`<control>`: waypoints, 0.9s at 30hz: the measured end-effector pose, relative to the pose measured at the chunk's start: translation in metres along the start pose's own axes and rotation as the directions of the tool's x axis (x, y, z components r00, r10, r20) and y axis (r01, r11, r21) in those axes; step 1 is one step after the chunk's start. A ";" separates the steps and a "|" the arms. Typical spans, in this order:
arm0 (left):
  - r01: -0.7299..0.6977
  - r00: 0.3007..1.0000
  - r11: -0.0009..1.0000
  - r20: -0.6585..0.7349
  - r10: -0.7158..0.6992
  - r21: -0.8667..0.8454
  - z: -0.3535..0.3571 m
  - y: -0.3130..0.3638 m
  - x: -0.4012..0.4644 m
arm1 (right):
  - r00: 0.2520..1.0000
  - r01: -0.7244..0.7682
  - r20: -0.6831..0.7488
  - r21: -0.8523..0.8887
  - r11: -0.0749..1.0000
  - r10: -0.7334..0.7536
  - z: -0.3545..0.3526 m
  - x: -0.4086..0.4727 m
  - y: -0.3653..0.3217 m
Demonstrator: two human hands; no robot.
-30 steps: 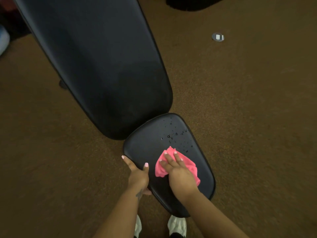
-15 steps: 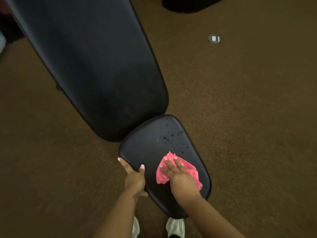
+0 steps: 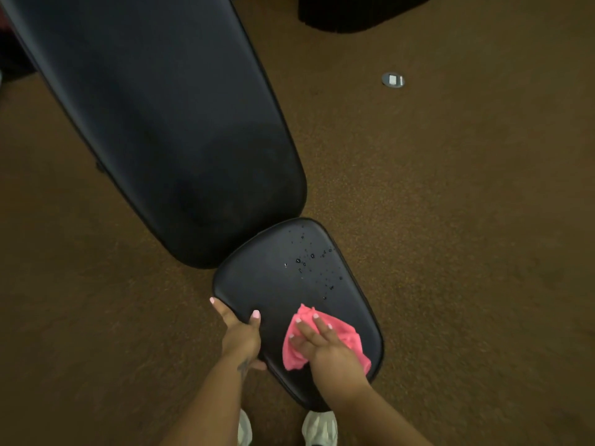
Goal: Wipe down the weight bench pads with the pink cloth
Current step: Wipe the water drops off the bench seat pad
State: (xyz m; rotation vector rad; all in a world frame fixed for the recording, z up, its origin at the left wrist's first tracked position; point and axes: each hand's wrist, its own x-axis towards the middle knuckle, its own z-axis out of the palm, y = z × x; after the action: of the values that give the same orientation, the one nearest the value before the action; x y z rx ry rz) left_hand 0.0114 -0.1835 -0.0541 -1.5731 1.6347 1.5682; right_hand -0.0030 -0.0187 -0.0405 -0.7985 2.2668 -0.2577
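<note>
The black seat pad (image 3: pixel 277 284) of the weight bench lies below me, with water droplets (image 3: pixel 309 259) scattered over its far right part. A crumpled pink cloth (image 3: pixel 351 339) lies on the near half of the seat. My right hand (image 3: pixel 325 346) presses flat on the cloth with its fingers straight. My left hand (image 3: pixel 240 333) grips the seat's left edge, thumb on top. The long black back pad (image 3: pixel 161 117) runs up and to the left from the seat.
Brown carpeted floor (image 3: pixel 450 252) surrounds the bench. A small round metal floor plate (image 3: pixel 392 80) sits at the upper right. A dark object (image 3: pixel 360 11) stands at the top edge. White shoes (image 3: pixel 320 428) show beneath the seat's near end.
My right hand and the cloth have slid slightly toward me down the seat, away from the droplets. My left hand keeps its grip on the seat's edge.
</note>
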 end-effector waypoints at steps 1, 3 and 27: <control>-0.005 1.000 1.000 0.000 0.005 -0.005 0.000 0.000 0.000 | 1.000 -0.013 -0.008 -0.029 0.999 0.013 -0.002 0.005 -0.004; -0.010 1.000 1.000 0.003 0.010 -0.003 0.002 0.000 0.000 | 1.000 -0.017 0.008 -0.031 0.999 0.017 -0.006 0.011 -0.009; -0.208 0.978 0.935 0.056 0.201 0.285 0.000 -0.028 -0.014 | 0.998 -0.044 -0.046 0.050 0.998 0.046 0.039 -0.048 -0.002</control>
State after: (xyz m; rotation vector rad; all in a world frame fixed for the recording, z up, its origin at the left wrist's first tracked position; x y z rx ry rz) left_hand 0.0398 -0.1706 -0.0547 -1.2590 1.9642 1.3586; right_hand 0.0516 0.0110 -0.0411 -0.7221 2.3103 -0.3128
